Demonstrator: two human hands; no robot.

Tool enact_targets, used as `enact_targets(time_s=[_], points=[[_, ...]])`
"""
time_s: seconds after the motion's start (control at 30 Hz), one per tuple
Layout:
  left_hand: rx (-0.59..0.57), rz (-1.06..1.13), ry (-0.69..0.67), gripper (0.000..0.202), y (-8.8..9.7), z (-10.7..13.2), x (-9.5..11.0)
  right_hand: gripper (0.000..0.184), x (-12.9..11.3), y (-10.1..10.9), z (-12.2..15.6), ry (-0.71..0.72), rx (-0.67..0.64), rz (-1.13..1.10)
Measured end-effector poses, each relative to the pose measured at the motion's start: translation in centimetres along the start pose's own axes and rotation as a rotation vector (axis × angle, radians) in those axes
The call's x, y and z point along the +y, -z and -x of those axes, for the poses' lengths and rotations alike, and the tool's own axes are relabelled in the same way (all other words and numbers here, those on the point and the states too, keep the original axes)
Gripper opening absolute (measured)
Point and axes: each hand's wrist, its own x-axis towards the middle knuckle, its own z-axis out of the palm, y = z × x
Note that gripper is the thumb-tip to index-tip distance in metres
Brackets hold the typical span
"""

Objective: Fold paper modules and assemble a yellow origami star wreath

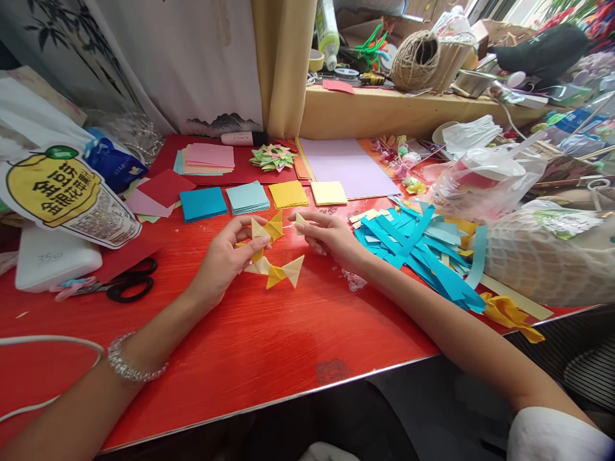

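Note:
My left hand [230, 253] pinches a partly joined origami chain [276, 275] of folded yellow and cream paper pieces, which curves open toward the right. To its right, my right hand [331, 237] grips a small cream folded paper piece [300, 223] between thumb and fingers. The two held papers are a short gap apart, above the red table. Just behind the hands lie stacks of paper squares: blue [203, 203], light blue [248, 197], orange-yellow [288, 194] and pale yellow [329, 192].
Blue paper strips [413, 250] heap to the right of my right hand. Black-handled scissors [129, 282] lie at left. Behind are a finished green-and-pink paper star [273, 157] and lilac sheets [343, 168]. A net-wrapped bundle [542, 256] stands at right.

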Motion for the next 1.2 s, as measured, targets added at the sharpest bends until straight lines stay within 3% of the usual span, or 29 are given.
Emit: enact_targets(time_s=[0.23, 0.43, 0.63, 0.83, 1.03, 1.2], points=[[-0.017, 0.023, -0.029, 0.018, 0.0, 0.1, 0.1, 0.022, 0.3, 0.4, -0.5, -0.025, 0.057, -0.092], [-0.077, 0.020, -0.019, 0.024, -0.1, 0.3, 0.0, 0.022, 0.0, 1.1, -0.4, -0.227, -0.024, -0.092], [0.018, -0.060, -0.066, 0.018, -0.1, 0.3, 0.1, 0.022, -0.2, 1.2, -0.7, -0.353, -0.026, -0.183], [0.070, -0.044, -0.135, 0.015, 0.0, 0.4, 0.1, 0.005, 0.2, 0.9, -0.9, -0.175, 0.123, -0.219], [0.126, -0.010, -0.195, 0.010, 0.2, 0.5, 0.1, 0.017, 0.4, 1.1, -0.9, -0.141, 0.100, 0.049], [0.119, 0.008, -0.173, 0.013, 0.2, 0.5, 0.2, 0.012, 0.5, 1.6, -1.1, -0.066, 0.105, 0.249]])
